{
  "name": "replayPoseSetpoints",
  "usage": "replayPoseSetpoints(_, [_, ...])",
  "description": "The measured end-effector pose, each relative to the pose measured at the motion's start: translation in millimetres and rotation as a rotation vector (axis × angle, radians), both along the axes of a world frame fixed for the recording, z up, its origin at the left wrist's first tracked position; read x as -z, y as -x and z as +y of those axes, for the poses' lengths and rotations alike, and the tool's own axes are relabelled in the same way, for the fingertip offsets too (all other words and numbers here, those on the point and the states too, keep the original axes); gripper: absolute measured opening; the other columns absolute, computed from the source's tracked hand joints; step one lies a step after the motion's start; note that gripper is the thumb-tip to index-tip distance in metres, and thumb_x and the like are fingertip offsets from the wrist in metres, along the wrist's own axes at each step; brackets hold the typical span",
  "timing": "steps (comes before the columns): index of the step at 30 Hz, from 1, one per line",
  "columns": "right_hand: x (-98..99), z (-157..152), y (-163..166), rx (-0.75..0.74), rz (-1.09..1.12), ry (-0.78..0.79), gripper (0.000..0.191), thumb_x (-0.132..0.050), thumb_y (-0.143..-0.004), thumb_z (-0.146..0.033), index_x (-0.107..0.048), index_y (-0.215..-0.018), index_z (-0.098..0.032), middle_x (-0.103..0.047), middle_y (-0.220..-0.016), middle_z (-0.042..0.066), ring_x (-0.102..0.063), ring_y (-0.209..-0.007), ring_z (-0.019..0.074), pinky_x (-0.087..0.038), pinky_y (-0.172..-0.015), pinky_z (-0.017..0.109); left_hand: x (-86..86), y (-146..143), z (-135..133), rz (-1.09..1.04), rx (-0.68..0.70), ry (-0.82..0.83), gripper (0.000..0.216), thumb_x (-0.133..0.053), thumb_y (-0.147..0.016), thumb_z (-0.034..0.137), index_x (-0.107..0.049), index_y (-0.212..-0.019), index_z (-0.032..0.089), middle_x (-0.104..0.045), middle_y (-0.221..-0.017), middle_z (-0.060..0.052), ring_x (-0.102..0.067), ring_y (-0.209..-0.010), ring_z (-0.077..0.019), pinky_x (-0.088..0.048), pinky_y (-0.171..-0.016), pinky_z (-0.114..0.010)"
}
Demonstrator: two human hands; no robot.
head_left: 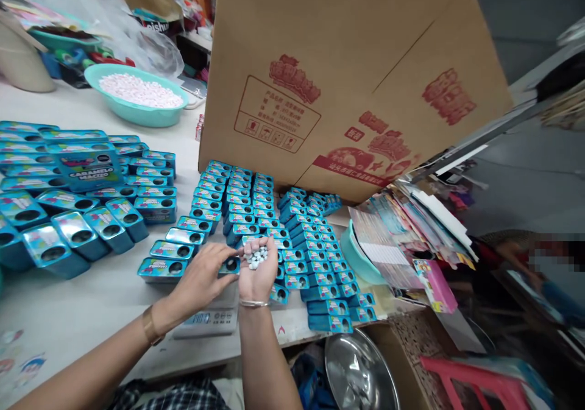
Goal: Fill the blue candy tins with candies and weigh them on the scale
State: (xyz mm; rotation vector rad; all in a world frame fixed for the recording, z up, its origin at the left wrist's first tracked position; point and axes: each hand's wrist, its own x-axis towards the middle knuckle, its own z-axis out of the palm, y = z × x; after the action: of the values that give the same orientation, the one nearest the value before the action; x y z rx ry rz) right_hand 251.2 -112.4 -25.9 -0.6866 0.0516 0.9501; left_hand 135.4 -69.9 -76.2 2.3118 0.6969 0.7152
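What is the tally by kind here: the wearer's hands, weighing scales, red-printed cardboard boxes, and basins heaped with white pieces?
Hands (left hand, right hand): 2
Weighing scale: 1
Red-printed cardboard box: 1
Basin heaped with white pieces: 1
Total: 5

White table [114,288], its top spanning left and centre. Toward the blurred right margin, a plain grey surface [516,20], probably wall; below, speckled flooring [414,346] and a red furniture frame [457,373]. Illumination diffuse, dimmer at right.
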Motion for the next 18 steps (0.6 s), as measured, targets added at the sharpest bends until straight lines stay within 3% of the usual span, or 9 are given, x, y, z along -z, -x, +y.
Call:
replayPoseSetpoints(12, [7.6, 3.4, 6.2, 0.038, -0.175, 0.056, 0.029, -0.05, -0.087, -0.036, -0.045, -0.063, -0.021, -0.041, -0.055, -0.007, -0.042, -0.051, 0.009, -0.039, -0.057, 0.025, 2.9, 0.1, -1.3, -0.03, -0.03, 0.047, 0.035, -0.065, -0.082, 0.025, -0.06, -0.117, 0.023, -0.066, -0.115, -0.006, -0.058, -0.109, -0.0247, -0.044, -0.095, -0.04])
replayPoseSetpoints(18, [10.2, 4.3, 9.6, 0.054, -0.245, 0.113, 0.029, -0.049, -0.086, -0.035, -0.044, -0.061, -0.021, -0.042, -0.055, -0.007, -0.047, -0.052, 0.0102, -0.048, -0.073, 0.033, 3.7, 0.1, -2.3, -0.003, -0.036, 0.043, 0.039, -0.065, -0.082, 0.024, -0.059, -0.121, 0.023, -0.065, -0.117, -0.007, -0.056, -0.111, -0.0252, -0.043, -0.096, -0.04])
